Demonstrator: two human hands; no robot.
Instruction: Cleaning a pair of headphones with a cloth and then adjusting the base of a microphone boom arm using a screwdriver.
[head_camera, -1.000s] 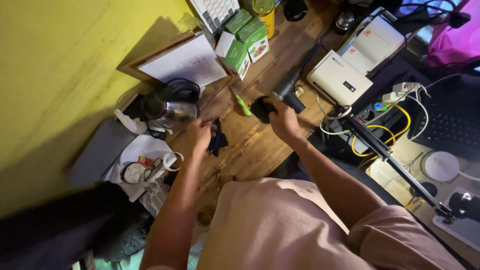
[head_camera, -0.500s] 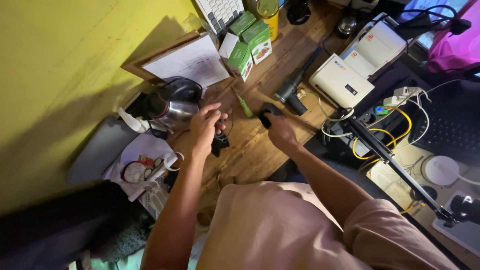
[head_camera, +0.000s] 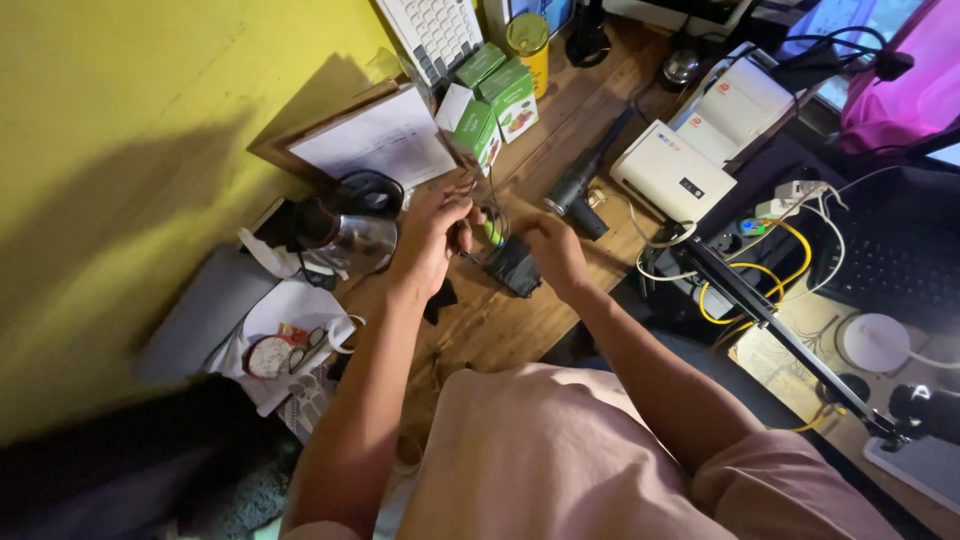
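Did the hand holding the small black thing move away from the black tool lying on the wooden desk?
Yes. The right hand left the black tool, moving toward the left hand.

Wall (head_camera: 120, 130): flat yellow, dark shadow across lower part. Counter (head_camera: 520, 330): brown wood grain. Small part (head_camera: 515, 268) under right hand (head_camera: 555, 252): black. Thin wire (head_camera: 490, 215) at left hand (head_camera: 430, 235): dark. Cartons (head_camera: 495, 100): green with white sides. Cup (head_camera: 528, 40): yellow, green lid. Keyboard (head_camera: 435, 30): white. Boxes (head_camera: 672, 170): white, small dark marks. Cables (head_camera: 760, 270): yellow and white. Kettle (head_camera: 345, 235): silver with black lid. Shirt (head_camera: 560, 460): pale pink. Cloth (head_camera: 905, 90): bright magenta.
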